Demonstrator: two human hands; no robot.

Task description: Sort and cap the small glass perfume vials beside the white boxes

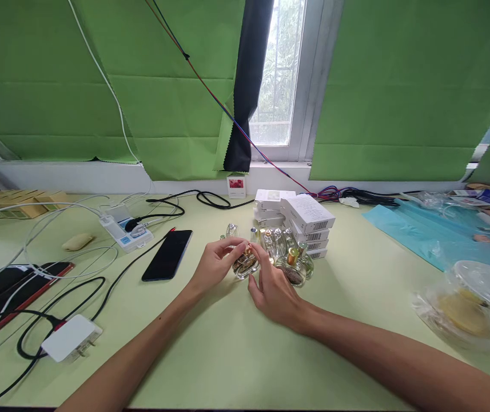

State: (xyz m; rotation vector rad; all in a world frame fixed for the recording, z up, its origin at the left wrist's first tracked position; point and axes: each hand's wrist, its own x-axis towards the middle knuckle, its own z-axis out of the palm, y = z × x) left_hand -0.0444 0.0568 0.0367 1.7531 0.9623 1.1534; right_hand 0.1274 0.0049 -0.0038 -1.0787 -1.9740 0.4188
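Observation:
A small round glass bottle (pixel 245 265) with a copper-coloured neck stands on the table between my hands. My left hand (pixel 219 260) pinches the top of this bottle from the left, its fingertips closed on it. From the right, my right hand (pixel 275 289) touches the same top with its forefinger; its thumb is held apart, lower down. Just beyond my right hand are several more glass bottles (pixel 279 242), among them one with a gold top (pixel 292 257). The fingertips partly hide the held bottle's neck.
White boxes (pixel 309 213) are stacked behind the bottles. A black phone (pixel 167 255), a power strip (pixel 125 229), cables and a white charger (pixel 72 337) lie left. At right are blue plastic (pixel 420 229) and a clear container (pixel 467 309).

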